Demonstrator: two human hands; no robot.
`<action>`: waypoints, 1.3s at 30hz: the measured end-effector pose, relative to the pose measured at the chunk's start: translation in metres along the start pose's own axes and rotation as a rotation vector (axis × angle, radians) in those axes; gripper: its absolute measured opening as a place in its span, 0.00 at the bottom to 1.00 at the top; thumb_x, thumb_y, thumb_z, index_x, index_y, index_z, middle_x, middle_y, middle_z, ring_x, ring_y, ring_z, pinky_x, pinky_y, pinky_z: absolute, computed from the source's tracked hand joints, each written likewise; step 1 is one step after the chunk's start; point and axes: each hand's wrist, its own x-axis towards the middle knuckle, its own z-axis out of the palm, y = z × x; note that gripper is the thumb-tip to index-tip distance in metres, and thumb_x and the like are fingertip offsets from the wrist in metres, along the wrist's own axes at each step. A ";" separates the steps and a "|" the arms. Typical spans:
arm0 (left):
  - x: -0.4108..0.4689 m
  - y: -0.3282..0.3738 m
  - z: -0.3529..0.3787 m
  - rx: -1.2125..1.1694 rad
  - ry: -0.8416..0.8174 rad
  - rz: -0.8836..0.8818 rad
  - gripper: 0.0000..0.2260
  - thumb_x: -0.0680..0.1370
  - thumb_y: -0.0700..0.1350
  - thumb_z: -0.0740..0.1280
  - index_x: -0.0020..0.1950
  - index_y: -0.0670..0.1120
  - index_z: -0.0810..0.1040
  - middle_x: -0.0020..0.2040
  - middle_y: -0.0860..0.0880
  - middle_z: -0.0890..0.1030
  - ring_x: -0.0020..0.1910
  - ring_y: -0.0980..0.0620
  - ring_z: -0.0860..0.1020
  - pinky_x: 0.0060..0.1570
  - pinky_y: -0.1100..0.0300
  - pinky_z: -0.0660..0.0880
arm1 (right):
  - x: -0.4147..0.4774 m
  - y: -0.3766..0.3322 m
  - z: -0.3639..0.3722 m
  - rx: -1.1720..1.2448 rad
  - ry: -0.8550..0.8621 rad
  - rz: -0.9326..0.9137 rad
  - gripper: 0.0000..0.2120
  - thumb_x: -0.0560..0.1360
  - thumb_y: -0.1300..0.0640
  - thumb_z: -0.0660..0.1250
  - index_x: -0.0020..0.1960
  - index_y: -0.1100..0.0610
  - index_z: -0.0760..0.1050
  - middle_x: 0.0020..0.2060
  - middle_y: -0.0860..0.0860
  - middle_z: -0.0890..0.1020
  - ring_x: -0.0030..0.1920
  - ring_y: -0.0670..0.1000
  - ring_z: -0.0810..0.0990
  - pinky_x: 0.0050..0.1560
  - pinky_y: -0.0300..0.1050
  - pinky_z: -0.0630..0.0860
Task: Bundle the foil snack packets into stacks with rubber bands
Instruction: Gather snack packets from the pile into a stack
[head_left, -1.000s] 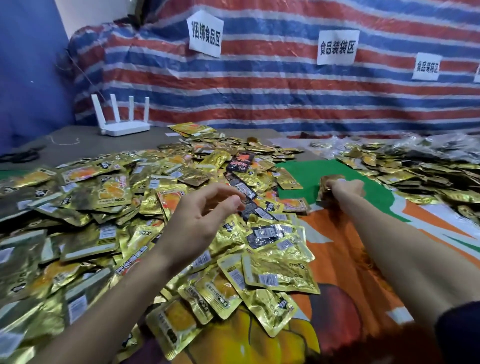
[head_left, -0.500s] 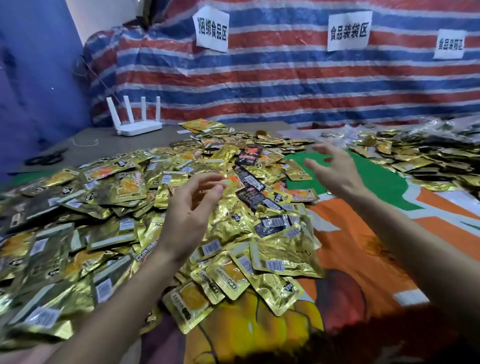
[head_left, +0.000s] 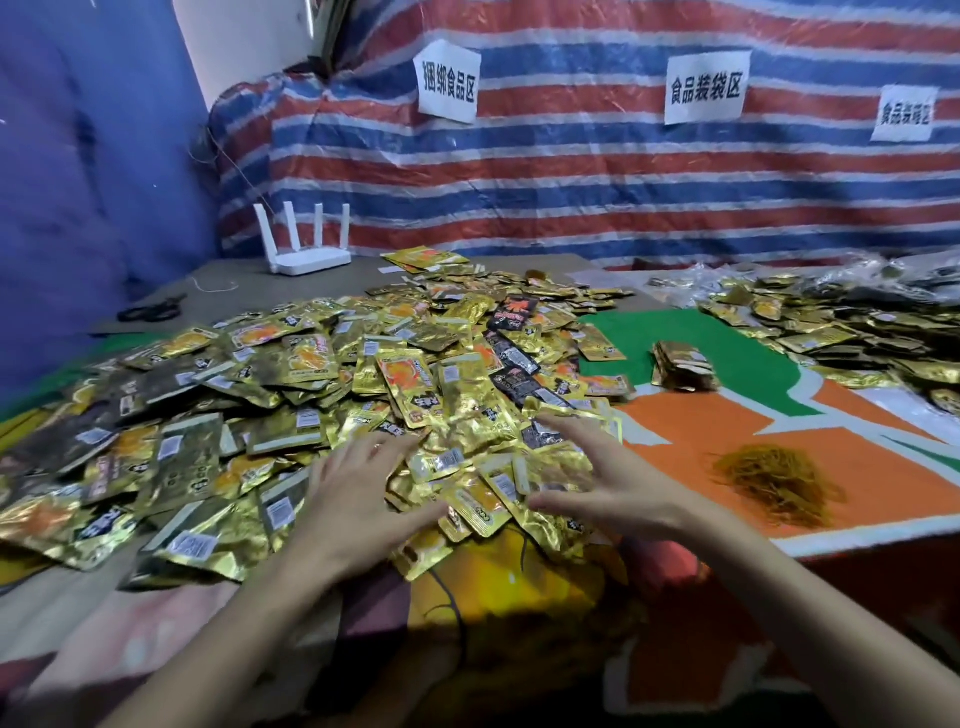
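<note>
Head view: desk (head_left: 691, 431) under a printed cloth, orange and green patches bare on the right side

Loose pile of foil snack packets (head_left: 291, 395) covers the left half. It is unsorted, faces and backs mixed, with a few black ones among the gold, and looks no smaller than 1 s ago

Second heap (head_left: 852, 322) along the far right edge, too blurred to tell whether bundled or loose

Left hand (head_left: 353, 504): 1 s ago lifted above the pile with fingers curled. Now low on the pile's near edge, fingers spread and straight, tips on the packets. Grip wide open, nothing held

Right hand (head_left: 618, 483): 1 s ago stretched out to a stack on the green patch. 0.5 s ago lifted off it, open, coming back. Now beside the left hand on the same near edge, fingers fanned, thumb out. Grip wide open, nothing held

Rubber bands (head_left: 774, 483): tangled tan heap on the orange patch, near the right hand, not touched

Finished stack (head_left: 683, 366): alone on the green patch, well apart from both hands. Its band cannot be made out

Reading: 1 bundle looks parked. The 2 hands frame a small cluster of packets between them, so a fresh gather is probably starting. Squaring the slippery packets comes first, and the bands lie within easy reach of the right hand after that
</note>
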 end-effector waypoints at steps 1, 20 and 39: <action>0.002 -0.007 -0.003 0.026 0.049 -0.071 0.41 0.68 0.76 0.62 0.77 0.62 0.61 0.77 0.53 0.62 0.77 0.49 0.58 0.75 0.45 0.54 | 0.006 -0.002 0.005 -0.016 0.008 0.020 0.48 0.69 0.32 0.70 0.81 0.46 0.54 0.80 0.48 0.59 0.78 0.48 0.59 0.77 0.51 0.59; 0.087 -0.002 -0.028 0.038 -0.152 -0.527 0.43 0.69 0.59 0.77 0.73 0.35 0.67 0.73 0.37 0.68 0.67 0.39 0.72 0.60 0.48 0.77 | 0.180 -0.038 0.034 0.365 0.248 0.538 0.28 0.57 0.54 0.87 0.43 0.63 0.72 0.31 0.54 0.83 0.31 0.50 0.83 0.27 0.41 0.76; 0.107 -0.023 -0.055 -0.759 -0.227 -0.673 0.07 0.74 0.36 0.74 0.39 0.39 0.79 0.29 0.47 0.82 0.25 0.54 0.79 0.29 0.65 0.75 | 0.177 -0.035 0.020 0.698 0.300 0.525 0.06 0.72 0.62 0.70 0.47 0.64 0.77 0.47 0.61 0.81 0.40 0.58 0.80 0.38 0.49 0.78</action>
